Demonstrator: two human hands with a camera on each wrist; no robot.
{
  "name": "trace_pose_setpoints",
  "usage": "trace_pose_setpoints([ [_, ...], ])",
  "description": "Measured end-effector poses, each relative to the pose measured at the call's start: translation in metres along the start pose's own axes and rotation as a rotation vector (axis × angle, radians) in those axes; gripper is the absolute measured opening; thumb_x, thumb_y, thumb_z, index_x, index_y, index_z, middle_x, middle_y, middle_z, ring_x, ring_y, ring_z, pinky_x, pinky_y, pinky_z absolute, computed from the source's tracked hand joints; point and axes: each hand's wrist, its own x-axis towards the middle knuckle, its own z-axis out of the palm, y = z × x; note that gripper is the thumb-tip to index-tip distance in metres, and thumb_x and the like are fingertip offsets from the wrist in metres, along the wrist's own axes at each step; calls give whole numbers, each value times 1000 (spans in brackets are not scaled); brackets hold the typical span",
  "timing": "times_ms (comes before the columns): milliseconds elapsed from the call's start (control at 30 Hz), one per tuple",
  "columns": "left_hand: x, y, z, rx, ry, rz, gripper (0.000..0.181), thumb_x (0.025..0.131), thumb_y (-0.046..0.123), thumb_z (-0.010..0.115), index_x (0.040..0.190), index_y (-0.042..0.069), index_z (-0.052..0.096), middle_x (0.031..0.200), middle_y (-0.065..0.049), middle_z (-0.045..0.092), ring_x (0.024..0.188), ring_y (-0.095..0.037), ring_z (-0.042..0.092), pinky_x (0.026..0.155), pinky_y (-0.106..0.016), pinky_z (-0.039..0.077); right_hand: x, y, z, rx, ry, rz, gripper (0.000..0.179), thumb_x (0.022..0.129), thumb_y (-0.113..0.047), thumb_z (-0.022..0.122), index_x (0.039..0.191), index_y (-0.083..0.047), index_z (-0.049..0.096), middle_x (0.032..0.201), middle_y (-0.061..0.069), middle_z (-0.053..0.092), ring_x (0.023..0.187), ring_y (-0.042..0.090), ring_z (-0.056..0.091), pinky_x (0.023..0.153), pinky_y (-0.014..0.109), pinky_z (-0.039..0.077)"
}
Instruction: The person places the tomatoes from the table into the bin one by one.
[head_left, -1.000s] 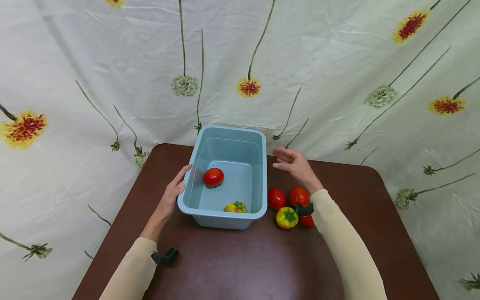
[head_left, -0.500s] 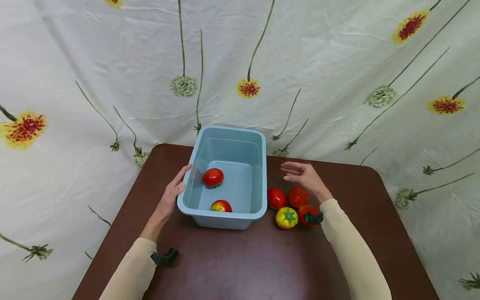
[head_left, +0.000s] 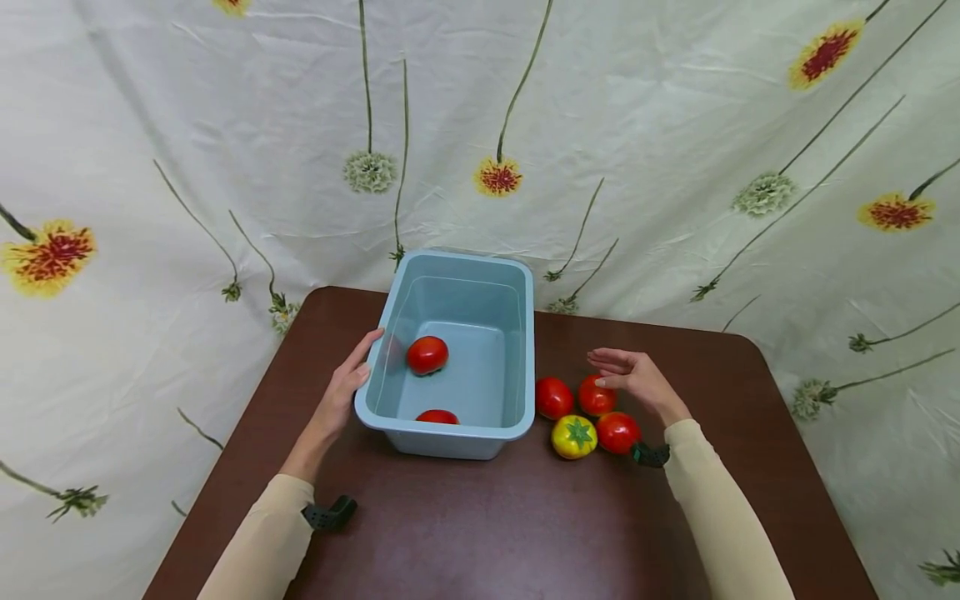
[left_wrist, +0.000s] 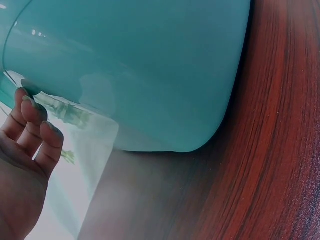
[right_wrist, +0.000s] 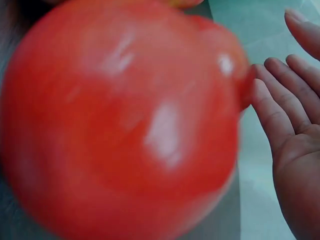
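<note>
A light blue plastic basin (head_left: 472,350) stands on the dark brown table. My left hand (head_left: 347,383) grips its left rim; in the left wrist view the fingers (left_wrist: 37,112) bend up at the rim. One red tomato (head_left: 427,356) lies inside, and a second tomato (head_left: 438,417) is partly hidden behind the near wall. Right of the basin sit three red tomatoes (head_left: 553,397) and a yellow tomato (head_left: 574,437) with a green star-shaped top. My right hand (head_left: 633,375) hovers at the back red tomato (head_left: 596,395), fingers extended, holding nothing. A red tomato (right_wrist: 125,125) fills much of the right wrist view.
A white cloth (head_left: 637,167) printed with flowers hangs behind and beside the table (head_left: 480,525). The basin's far end is close to the cloth. Dark straps (head_left: 330,513) are worn on both wrists.
My right hand has moved right and toward me, away from the basin to above the loose tomatoes. The near tomato in the basin has rolled left and turned its red side up. My left hand stays put.
</note>
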Motion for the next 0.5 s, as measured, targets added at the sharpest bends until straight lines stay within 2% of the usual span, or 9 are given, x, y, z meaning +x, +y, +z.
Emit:
trace_pose_setpoints([
  [233,0,0,1,2,7,-3,54,100,32,31,153,26,29,157,-4,30,127,-18,43,95,-20,43,-10,15,-4,68,61,-49,54,88,-1,65,140,2,47,143,29,47,132,41,46,94,21,48],
  [367,0,0,1,4,12,-3,54,99,32,31,153,26,29,157,-4,31,127,-19,43,95,-21,43,-15,23,-7,95,62,-40,57,88,-2,66,141,3,46,144,29,45,133,40,45,94,19,47],
  [500,0,1,1,3,18,0,54,99,31,31,153,25,30,156,-4,33,125,-22,45,94,-22,44,-18,31,-8,90,56,-24,57,88,-4,67,141,2,47,144,28,46,130,26,54,94,17,47],
])
